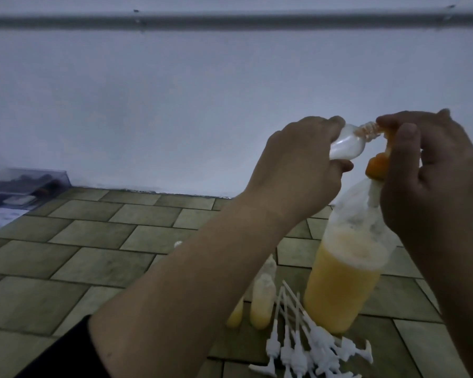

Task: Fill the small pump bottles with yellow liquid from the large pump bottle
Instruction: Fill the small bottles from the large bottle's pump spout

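Observation:
My left hand (298, 165) grips a small clear bottle (159, 144), tilted on its side with its threaded neck against the orange spout (377, 166) of the large pump bottle (344, 268). My right hand (432, 175) holds the orange pump head from above, fingers curled round it. The large bottle stands on the floor, about half full of yellow liquid. The small bottle looks empty. Beside the large bottle stand small bottles (262, 304) holding some yellow liquid, partly hidden by my left forearm.
Several white pump tops (309, 350) with long tubes lie in a heap on the tiled floor (93, 257) in front of the large bottle. A clear plastic box (22, 186) sits at the far left against the white wall (202, 91).

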Tool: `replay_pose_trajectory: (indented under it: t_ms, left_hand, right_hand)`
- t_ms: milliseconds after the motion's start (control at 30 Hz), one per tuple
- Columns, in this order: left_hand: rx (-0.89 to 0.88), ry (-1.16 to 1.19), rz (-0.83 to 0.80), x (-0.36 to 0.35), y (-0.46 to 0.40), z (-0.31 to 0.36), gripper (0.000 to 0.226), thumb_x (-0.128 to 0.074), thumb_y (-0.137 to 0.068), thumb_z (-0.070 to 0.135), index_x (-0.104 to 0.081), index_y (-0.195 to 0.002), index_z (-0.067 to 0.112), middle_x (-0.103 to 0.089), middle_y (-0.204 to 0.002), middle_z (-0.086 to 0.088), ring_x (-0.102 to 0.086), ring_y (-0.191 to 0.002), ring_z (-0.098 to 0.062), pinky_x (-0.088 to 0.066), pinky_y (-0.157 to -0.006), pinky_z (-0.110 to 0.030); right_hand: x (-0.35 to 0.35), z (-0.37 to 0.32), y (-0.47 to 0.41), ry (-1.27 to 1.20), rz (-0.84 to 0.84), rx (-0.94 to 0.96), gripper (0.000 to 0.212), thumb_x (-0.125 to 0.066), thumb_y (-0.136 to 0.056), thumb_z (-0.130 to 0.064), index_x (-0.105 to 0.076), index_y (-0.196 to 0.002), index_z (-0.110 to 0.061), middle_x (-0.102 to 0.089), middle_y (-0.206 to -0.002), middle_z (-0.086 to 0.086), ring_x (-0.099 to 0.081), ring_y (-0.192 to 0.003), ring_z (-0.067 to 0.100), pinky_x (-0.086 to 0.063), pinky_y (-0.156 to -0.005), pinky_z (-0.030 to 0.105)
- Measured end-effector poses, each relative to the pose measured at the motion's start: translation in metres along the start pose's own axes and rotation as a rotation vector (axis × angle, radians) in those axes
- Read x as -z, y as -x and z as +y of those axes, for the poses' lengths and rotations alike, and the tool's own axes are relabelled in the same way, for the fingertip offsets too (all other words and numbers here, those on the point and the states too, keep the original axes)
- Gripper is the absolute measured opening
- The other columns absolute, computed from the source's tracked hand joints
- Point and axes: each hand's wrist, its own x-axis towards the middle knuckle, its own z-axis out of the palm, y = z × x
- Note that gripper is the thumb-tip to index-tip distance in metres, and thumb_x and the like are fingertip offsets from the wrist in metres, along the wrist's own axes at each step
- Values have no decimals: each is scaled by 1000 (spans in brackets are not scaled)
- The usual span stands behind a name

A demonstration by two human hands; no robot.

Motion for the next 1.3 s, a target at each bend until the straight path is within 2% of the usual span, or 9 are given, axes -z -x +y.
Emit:
replay_pose_trajectory:
  t_ms: [200,333,467,600,767,867,933,1100,1300]
  left_hand:
    - [34,8,-27,-12,5,1,43,-65,-86,26,-55,-126,14,-62,-122,-2,-57,-102,-16,-36,-83,-19]
    - [26,8,-41,-7,4,-1,42,-66,-86,26,-55,-124,14,-62,-119,-2,-58,-97,-15,-44,-84,-24]
    - [-12,-20,5,-1,1,0,44,-66,-85,26,-55,-126,14,-62,-121,-2,-58,-99,-16,-45,-88,-28]
    - [10,26,37,-6,4,1,46,-67,-84,23,-55,-127,12,-61,-124,-4,-58,-105,-18,-43,-90,-28]
    - [48,59,0,-12,8,-1,46,-67,-85,23,-54,-128,14,-61,-126,-2,-57,-107,-16,-34,-86,-17]
    - [25,45,1,-6,6,-1,41,-67,-85,23,-57,-124,14,-63,-119,-2,-58,-99,-16,-42,-86,-24]
    - [12,35,12,-1,3,0,42,-67,-84,24,-57,-124,14,-63,-119,-1,-58,-98,-15,-43,-87,-27]
    - [11,18,72,-5,3,2,46,-69,-83,23,-56,-127,13,-62,-125,-3,-58,-107,-19,-43,-92,-29]
    - [26,17,16,-10,7,0,44,-68,-84,21,-56,-127,13,-62,-124,-3,-57,-108,-19,-41,-94,-29]
  right_hand:
    - [-10,10,13,-19,40,-5,43,-27,-100,-19,-65,-106,2,-67,-102,17,-46,-96,1,-40,-101,51]
    - [-7,5,12,-14,3,-44,44,-28,-100,-23,-65,-107,0,-67,-105,15,-49,-97,6,-35,-109,45]
    - [-5,2,5,-24,27,3,43,-29,-99,-22,-65,-106,1,-67,-104,15,-46,-96,0,-42,-99,54]
    - [-11,7,8,-33,84,11,39,-31,-99,-16,-65,-105,2,-67,-103,17,-45,-96,-2,-43,-97,55]
    - [-14,9,16,-23,58,-16,37,-33,-96,-15,-66,-103,1,-67,-101,16,-49,-94,4,-32,-112,41]
    - [-10,4,12,-46,63,-39,39,-33,-96,-17,-67,-102,1,-67,-100,12,-49,-93,2,-31,-113,39]
    - [-7,0,6,-53,67,-21,40,-32,-97,-18,-67,-102,1,-64,-98,6,-47,-93,-2,-34,-110,43]
    - [-10,2,4,-51,90,-10,42,-30,-99,-18,-67,-101,1,-61,-98,1,-47,-94,-3,-38,-104,50]
    - [-15,9,14,-25,90,-15,39,-31,-98,-16,-66,-101,1,-68,-99,16,-50,-94,3,-31,-113,41]
